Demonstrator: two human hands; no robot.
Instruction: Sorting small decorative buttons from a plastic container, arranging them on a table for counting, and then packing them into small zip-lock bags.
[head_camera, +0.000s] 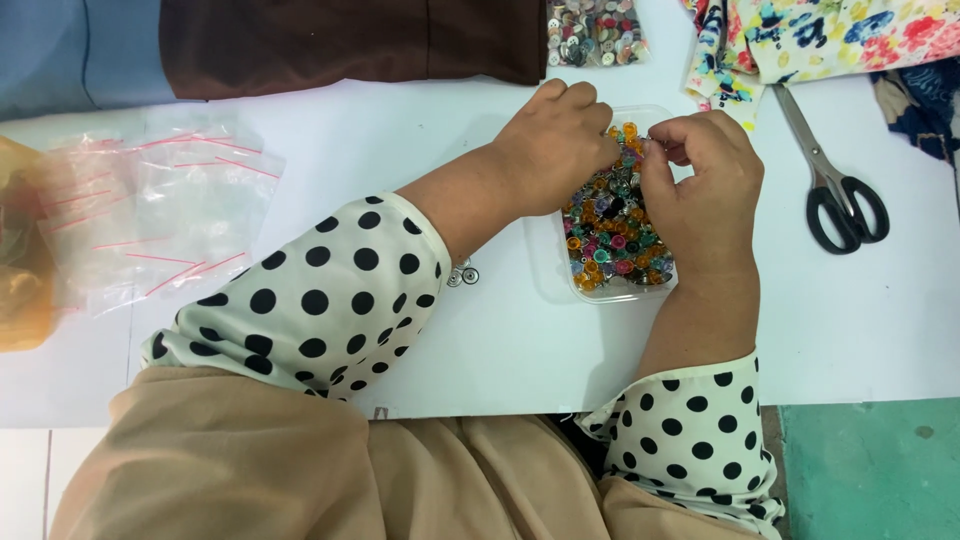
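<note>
A clear plastic tray full of small colourful round pieces lies on the white table. My left hand rests over the tray's far left edge, fingers curled down among the pieces. Just right of it, my right hand hovers over the tray, its fingertips pinched on a tiny piece. The fingertips of both hands nearly meet above the tray. What the left fingers grip is hidden.
Black-handled scissors lie at the right. Clear zip bags are piled at the left beside an orange bag. Brown cloth, a container of buttons and floral fabric line the far edge. Two small metal pieces sit near my left forearm.
</note>
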